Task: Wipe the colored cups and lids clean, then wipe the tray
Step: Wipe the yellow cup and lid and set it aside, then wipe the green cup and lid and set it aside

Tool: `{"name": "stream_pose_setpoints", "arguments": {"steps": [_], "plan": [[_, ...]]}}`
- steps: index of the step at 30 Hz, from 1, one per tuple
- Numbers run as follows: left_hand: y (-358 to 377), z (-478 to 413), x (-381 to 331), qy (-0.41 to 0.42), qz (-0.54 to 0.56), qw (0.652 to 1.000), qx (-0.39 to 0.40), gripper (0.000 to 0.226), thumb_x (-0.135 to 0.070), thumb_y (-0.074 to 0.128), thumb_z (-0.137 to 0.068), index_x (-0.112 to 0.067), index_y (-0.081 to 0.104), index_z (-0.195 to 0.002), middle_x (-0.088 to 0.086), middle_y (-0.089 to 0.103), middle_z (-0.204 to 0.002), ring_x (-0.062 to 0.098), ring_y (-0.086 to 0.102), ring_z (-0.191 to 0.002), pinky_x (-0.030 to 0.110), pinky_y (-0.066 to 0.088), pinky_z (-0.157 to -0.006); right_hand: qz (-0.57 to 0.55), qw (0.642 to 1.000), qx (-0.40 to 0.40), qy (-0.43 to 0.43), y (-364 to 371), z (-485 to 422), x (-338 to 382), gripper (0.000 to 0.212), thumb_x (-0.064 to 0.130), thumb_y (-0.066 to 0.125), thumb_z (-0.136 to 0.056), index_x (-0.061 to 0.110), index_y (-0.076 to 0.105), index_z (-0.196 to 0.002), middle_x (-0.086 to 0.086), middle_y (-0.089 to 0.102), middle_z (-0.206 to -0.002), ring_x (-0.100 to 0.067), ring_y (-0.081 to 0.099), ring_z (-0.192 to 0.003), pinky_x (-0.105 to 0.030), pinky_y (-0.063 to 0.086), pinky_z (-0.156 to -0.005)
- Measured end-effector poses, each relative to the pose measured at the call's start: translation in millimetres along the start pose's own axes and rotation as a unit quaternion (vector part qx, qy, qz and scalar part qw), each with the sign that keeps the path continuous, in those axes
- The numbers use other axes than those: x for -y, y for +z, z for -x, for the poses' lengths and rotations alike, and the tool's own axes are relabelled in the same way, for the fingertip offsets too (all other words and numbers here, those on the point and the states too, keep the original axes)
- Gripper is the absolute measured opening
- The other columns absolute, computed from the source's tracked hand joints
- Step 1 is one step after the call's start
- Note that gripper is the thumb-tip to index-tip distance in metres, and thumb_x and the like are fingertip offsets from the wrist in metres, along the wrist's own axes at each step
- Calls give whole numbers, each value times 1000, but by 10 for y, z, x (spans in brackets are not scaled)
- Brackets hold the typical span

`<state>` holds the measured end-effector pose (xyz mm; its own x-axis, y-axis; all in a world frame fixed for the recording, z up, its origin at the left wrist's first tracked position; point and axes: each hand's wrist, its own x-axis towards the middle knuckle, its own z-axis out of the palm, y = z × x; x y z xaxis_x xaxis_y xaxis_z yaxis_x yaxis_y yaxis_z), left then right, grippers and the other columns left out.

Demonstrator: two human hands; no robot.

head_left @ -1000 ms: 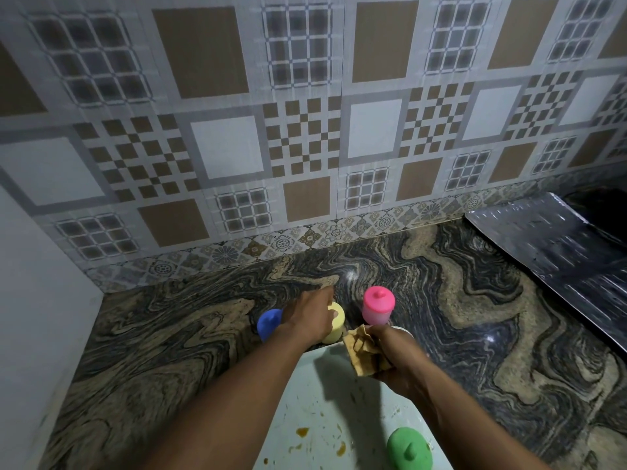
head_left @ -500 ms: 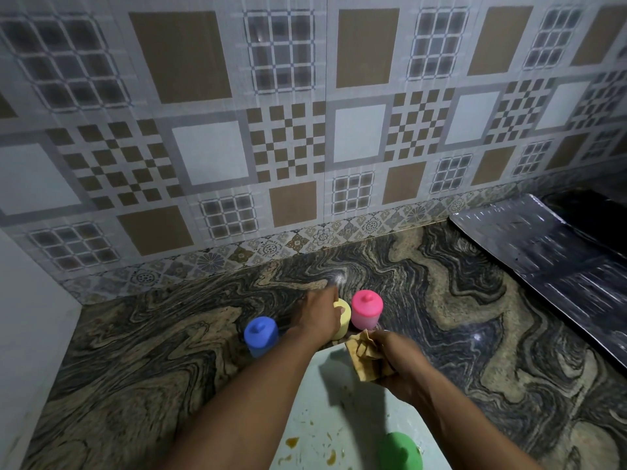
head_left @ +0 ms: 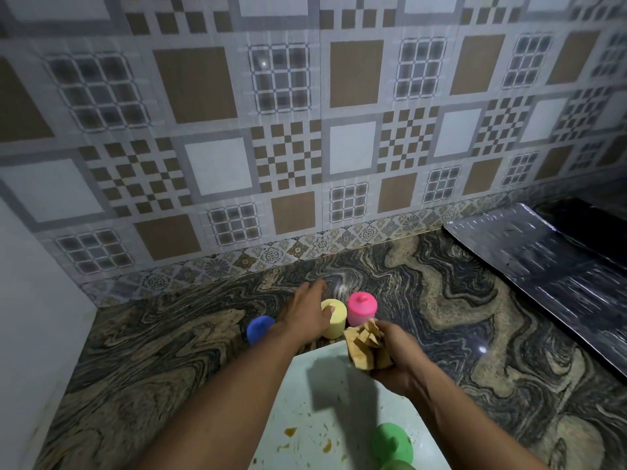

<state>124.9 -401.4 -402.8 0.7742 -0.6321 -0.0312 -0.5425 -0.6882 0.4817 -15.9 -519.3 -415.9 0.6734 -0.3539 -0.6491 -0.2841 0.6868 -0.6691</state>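
Both hands work at the tray's far edge: the left hand [head_left: 307, 310] lies stretched out against the yellow plastic cup [head_left: 336, 322], thumb touching its top, while the right hand [head_left: 390, 359] clutches a crumpled tan cloth [head_left: 363, 347]. That cup, the pink lidded cup [head_left: 362, 308] and the blue lidded cup [head_left: 258, 329] stand on the swirled granite counter [head_left: 135, 351] just beyond the pale tray [head_left: 295, 395], probably wiped already. By the look of it, the green lidded cup [head_left: 392, 444] on the tray and the orange-brown food stains [head_left: 290, 432] remain. That cup must come off before the tray can be fully wiped. A ribbed metal sheet [head_left: 543, 266] lies well apart.
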Motion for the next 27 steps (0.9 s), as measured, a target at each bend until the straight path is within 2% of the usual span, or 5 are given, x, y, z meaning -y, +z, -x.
{"name": "stream_pose_setpoints", "arguments": {"steps": [3, 9, 13, 22, 27], "plan": [[-77, 149, -33, 17, -10, 1000, 4, 45, -38, 63, -93, -24, 47, -132, 8, 50, -135, 32, 50, -125, 44, 46, -99, -29, 999, 32, 4, -36, 196, 24, 27, 35, 48, -94, 20, 61, -112, -17, 59, -106, -26, 58, -74, -34, 49, -68], [-62, 473, -192, 46, -26, 998, 15, 39, -33, 63, -89, -22, 51, -124, 9, 55, -134, 30, 56, -115, 37, 48, -92, -15, 999, 36, -15, -222, 499, 40, 52, 44, 42, -101, 3, 71, -115, -19, 73, -106, -30, 67, -83, -39, 53, -75], [26, 694, -327, 41, -18, 998, 45, 28, -37, 64, -91, -22, 58, -113, 8, 62, -117, 28, 61, -101, 36, 51, -86, -12, 999, 31, -20, -366, 690, 6, 47, 46, 44, -101, 7, 70, -93, -15, 73, -82, -29, 66, -74, -39, 51, -75], [309, 1419, -761, 80, -32, 992, 96, 15, -37, 64, -82, -24, 68, -77, -9, 70, -78, 14, 63, -77, 39, 57, -76, -26, 998, 47, -22, -918, 1169, -187, 50, 42, 63, -93, 16, 69, -50, -4, 67, -70, -24, 64, -78, -44, 49, -89], [530, 1793, -912, 80, -43, 986, 141, 16, -38, 63, -74, -24, 70, -80, -8, 72, -77, 13, 66, -75, 37, 59, -73, 6, 1000, 7, -8, -1123, 1188, -423, 18, 26, 57, -97, 15, 65, -85, -3, 68, -76, -18, 65, -71, -34, 54, -66]]}}
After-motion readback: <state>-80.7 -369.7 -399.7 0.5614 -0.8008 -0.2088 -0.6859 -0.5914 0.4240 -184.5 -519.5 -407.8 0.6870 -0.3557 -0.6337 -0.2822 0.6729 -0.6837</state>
